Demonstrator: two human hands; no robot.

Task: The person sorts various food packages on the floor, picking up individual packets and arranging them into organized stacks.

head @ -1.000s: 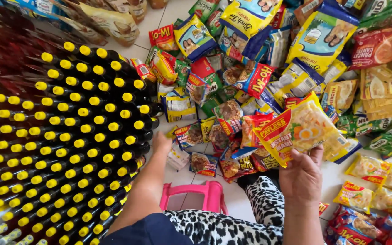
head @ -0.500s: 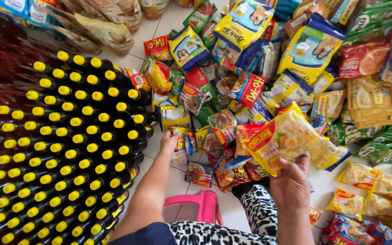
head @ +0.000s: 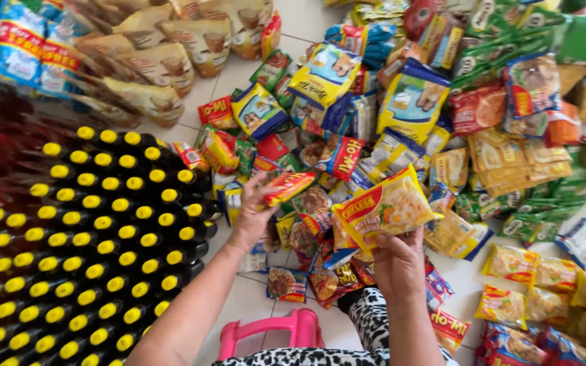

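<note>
Nearest the camera, a black-and-white spotted cloth (head: 367, 318) is seen over the person's lap, with a pink plastic stool (head: 272, 333) just beside it on the pale tiled floor (head: 245, 305). The right hand (head: 399, 266) is raised above the knee, its fingers closed on the lower edge of a yellow plastic noodle packet with a red band (head: 384, 210), which is held tilted over the heap. The left hand (head: 251, 215) is stretched forward, and a small red-and-yellow foil sachet (head: 287, 186) is pinched between its thumb and fingers, just above the loose sachets lying on the floor. To the left, a dense block of dark bottles with yellow caps (head: 96, 237) is stood upright in rows. Farther off, blue-and-yellow snack bags (head: 412, 98) and green sachet strips (head: 537, 203) are spread to the right, and tan bags (head: 171, 47) are piled at the far left.
</note>
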